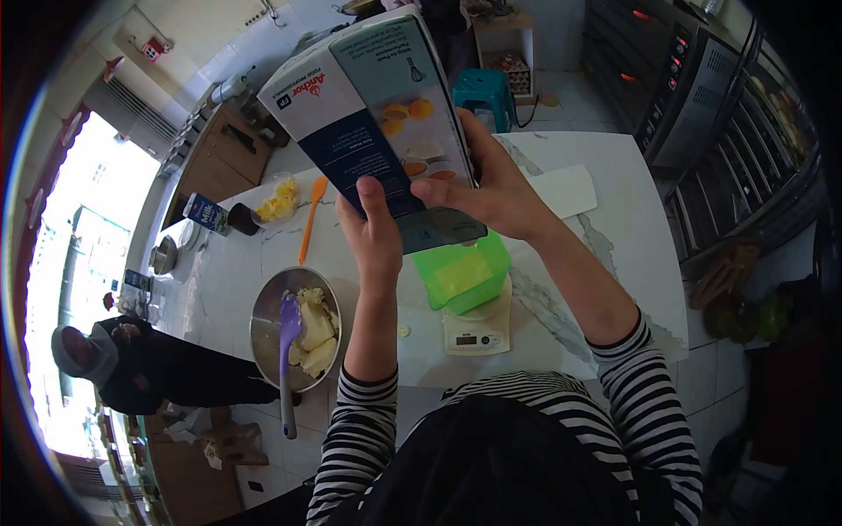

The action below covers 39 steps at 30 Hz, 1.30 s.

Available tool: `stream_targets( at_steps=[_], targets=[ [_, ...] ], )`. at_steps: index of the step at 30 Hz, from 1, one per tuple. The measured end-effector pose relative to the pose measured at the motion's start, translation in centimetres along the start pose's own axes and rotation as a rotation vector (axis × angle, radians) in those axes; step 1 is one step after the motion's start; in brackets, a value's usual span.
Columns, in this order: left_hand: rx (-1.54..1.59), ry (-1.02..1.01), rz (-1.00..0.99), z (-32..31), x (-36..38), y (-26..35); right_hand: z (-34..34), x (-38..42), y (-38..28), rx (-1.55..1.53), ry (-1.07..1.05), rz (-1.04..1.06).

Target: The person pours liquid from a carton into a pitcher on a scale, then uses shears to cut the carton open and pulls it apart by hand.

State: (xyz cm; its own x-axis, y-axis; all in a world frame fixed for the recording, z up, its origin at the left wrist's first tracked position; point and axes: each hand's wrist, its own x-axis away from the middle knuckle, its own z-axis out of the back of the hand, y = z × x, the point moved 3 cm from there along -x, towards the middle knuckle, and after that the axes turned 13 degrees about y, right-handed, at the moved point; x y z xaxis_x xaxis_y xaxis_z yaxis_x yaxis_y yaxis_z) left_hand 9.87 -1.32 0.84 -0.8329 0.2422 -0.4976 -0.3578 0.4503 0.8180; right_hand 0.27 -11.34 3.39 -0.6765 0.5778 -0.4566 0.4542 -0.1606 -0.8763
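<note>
Both my hands, left [375,230] and right [491,188], grip a blue-and-white carton [377,114] tilted above a green tub [463,273] on a scale [478,331]; bowl [263,329] of butter beside.

- Your top: long-sleeved, narrow black-and-white horizontal stripes, same pattern on both arms.
- Left sleeve [355,430]: cuff ends just below the steel bowl [263,329], well short of the wrist; forearm bare above it.
- Right sleeve [645,394]: cuff sits lower right of the scale [478,331], pushed up the same way; fabric bunches in folds toward the elbow.
- Over the chest, below the scale: plain black layer, no print visible; can't tell if apron or vest.
- Left hand [373,232] and right hand [491,188]: bare, no gloves, no rings or watch visible.
- Nails short, unpainted as far as visible.
</note>
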Motion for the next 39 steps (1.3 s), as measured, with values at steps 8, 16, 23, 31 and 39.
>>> stream_targets(
  at_steps=[8,16,23,31,39],
  targets=[
    [-0.082,0.065,-0.042,0.3,0.1,1.3,-0.4,0.0,0.1,0.033,0.023,0.019],
    [-0.100,0.053,-0.083,0.4,-0.2,1.7,-0.5,-0.3,0.1,0.093,0.016,0.055],
    [-0.123,0.097,-0.109,1.0,-0.4,1.0,-0.4,-0.4,0.7,0.062,0.012,0.041],
    [-0.197,0.146,-0.136,1.2,-0.5,0.9,-0.2,-0.5,0.7,-0.013,0.016,0.052],
    [-0.228,0.163,-0.173,1.1,-0.4,1.4,0.0,-0.6,1.1,0.046,0.050,0.084]
  ],
)
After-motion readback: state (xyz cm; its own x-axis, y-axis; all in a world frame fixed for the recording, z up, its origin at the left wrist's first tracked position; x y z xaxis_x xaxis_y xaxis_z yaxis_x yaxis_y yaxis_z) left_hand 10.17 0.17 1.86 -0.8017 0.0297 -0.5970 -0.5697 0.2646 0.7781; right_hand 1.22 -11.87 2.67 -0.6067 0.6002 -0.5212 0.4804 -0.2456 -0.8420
